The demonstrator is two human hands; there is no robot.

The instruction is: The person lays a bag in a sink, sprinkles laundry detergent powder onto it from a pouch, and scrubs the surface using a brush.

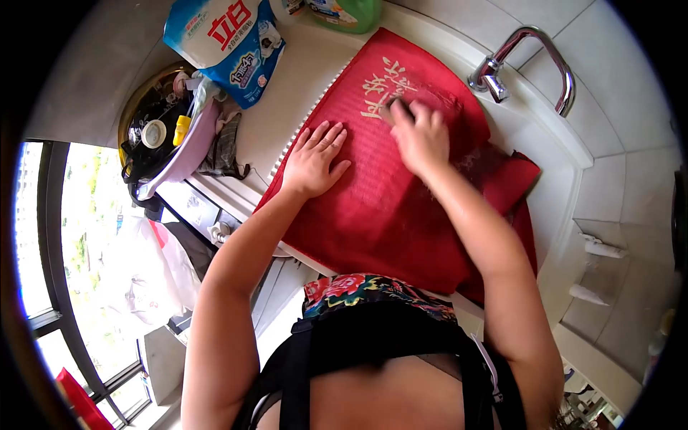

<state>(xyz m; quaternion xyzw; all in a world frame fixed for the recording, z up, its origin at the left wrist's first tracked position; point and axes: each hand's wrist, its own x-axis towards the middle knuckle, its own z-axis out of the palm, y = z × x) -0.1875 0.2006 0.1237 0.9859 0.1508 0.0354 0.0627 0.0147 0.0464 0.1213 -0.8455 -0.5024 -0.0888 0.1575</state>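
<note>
A red floor mat (344, 208) with pale written characters lies spread over the washboard and into the sink. Flat on its left part rests my left hand (313, 159), fingers spread and pressing the cloth. My right hand (421, 136) is closed around a small dark brush (401, 110), blurred and mostly covered by the fingers, right beside the characters. Whitish wet streaks show on the mat to the right of that hand. The mat's far right corner hangs folded into the white sink (555, 193).
A chrome faucet (527, 36) rises at the back right. A blue-white detergent bag (233, 54) and a green bottle (347, 14) stand at the back. On the left is a pink basin (190, 158) with assorted items, near a window (93, 215).
</note>
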